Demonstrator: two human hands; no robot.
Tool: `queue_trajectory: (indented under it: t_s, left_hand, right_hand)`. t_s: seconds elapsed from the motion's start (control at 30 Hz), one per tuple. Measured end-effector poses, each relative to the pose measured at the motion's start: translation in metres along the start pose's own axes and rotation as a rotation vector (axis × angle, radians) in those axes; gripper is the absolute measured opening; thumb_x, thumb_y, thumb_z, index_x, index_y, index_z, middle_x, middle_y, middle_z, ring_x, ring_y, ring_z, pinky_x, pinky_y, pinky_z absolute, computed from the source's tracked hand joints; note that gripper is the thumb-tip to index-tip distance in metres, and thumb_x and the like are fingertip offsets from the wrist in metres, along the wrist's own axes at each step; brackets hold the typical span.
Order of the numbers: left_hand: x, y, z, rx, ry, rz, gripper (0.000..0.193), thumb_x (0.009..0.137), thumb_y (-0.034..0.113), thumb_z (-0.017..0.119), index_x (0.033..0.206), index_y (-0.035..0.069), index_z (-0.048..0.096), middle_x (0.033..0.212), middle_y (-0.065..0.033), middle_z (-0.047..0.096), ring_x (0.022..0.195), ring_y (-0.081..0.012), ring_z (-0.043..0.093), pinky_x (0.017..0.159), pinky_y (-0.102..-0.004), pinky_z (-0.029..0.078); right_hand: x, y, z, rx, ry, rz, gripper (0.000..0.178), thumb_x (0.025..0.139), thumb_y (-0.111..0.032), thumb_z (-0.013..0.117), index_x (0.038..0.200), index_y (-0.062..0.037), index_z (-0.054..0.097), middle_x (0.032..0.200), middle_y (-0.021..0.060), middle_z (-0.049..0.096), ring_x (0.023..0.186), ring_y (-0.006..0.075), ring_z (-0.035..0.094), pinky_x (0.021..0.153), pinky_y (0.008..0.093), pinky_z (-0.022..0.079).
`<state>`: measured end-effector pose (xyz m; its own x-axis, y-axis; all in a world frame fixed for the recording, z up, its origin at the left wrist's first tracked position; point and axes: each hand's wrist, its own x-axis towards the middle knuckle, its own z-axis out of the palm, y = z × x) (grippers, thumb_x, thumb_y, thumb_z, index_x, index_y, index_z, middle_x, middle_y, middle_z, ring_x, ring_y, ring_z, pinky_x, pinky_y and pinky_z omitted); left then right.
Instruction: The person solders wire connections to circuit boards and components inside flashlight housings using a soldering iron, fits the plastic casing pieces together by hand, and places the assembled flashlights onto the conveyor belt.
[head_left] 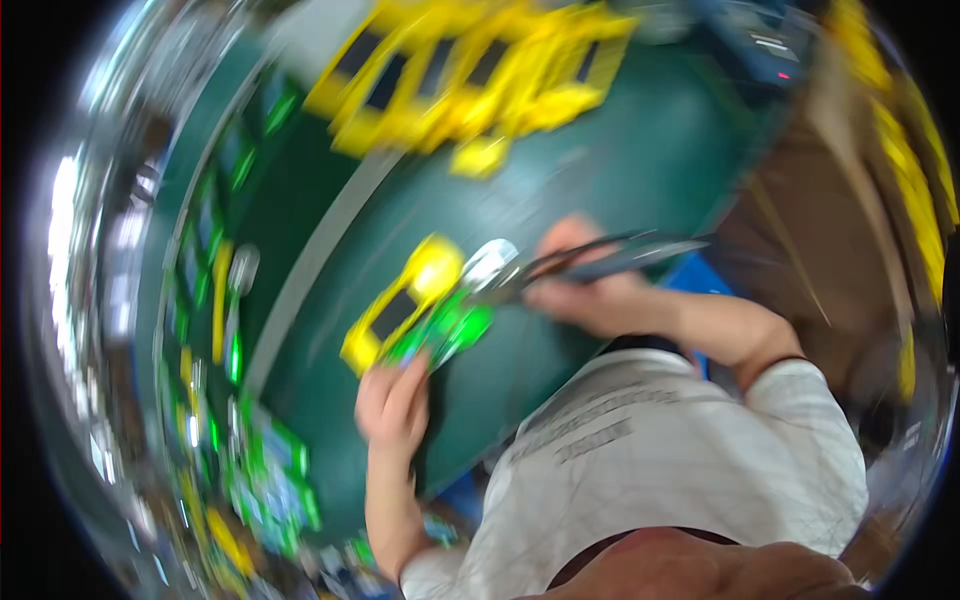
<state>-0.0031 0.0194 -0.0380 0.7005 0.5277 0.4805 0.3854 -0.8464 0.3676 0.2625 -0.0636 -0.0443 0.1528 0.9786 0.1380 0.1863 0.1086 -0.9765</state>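
Left hand (393, 403) under green board (445, 335)

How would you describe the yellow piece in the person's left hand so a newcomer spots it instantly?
Start at the dark green mat. Near its middle, the left hand grips one yellow frame with a green board beside it. Unlike the yellow stack at the far edge, it sits alone.

Blurred yellow-and-black labels (470, 75) at top, dark screen (770, 50) top right
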Motion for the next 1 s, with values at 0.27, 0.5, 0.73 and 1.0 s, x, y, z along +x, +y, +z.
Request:
queue_trajectory:
  t_s: [0.27, 0.5, 0.73, 1.0]
  left_hand:
    - [0.007, 0.011, -0.012, 0.018, -0.057, 0.018, 0.025, 0.060, 0.002, 0.066, 0.085, 0.008, 0.065, 0.073, -0.0028, 0.053, 0.063, -0.0188, 0.053, 0.053, -0.0300, 0.044]
    - [0.014, 0.003, -0.014, 0.012, -0.122, 0.016, 0.023, 0.061, 0.006, 0.068, 0.083, 0.010, 0.064, 0.070, -0.0014, 0.050, 0.063, -0.0170, 0.051, 0.050, -0.0284, 0.043]
    - [0.017, 0.002, -0.015, 0.025, -0.188, 0.019, 0.022, 0.061, 0.005, 0.068, 0.082, 0.011, 0.063, 0.069, -0.0011, 0.048, 0.062, -0.0169, 0.050, 0.049, -0.0276, 0.043]
    - [0.022, 0.005, -0.017, -0.004, -0.255, -0.011, 0.023, 0.061, 0.005, 0.068, 0.083, 0.011, 0.063, 0.070, -0.0014, 0.048, 0.064, -0.0173, 0.050, 0.050, -0.0283, 0.043]
  right_hand:
    - [0.010, -0.003, 0.005, 0.557, -0.064, 0.173, 0.025, 0.083, -0.017, 0.058, 0.090, -0.0064, 0.036, 0.070, 0.0034, 0.049, 0.052, 0.0057, 0.043, 0.046, 0.0179, 0.036]
    - [0.009, 0.003, 0.010, 0.523, -0.096, 0.125, 0.025, 0.081, -0.015, 0.059, 0.086, -0.0061, 0.036, 0.074, 0.0048, 0.047, 0.056, 0.0054, 0.042, 0.049, 0.0185, 0.035]
    - [0.010, 0.009, 0.009, 0.393, -0.211, 0.056, 0.027, 0.075, -0.008, 0.061, 0.083, -0.0057, 0.035, 0.072, 0.0039, 0.048, 0.062, 0.0069, 0.040, 0.056, 0.0214, 0.034]
    - [0.012, 0.016, 0.010, 0.241, -0.204, -0.017, 0.027, 0.076, -0.010, 0.064, 0.085, -0.0051, 0.039, 0.070, 0.0002, 0.048, 0.060, 0.0043, 0.039, 0.054, 0.0202, 0.033]
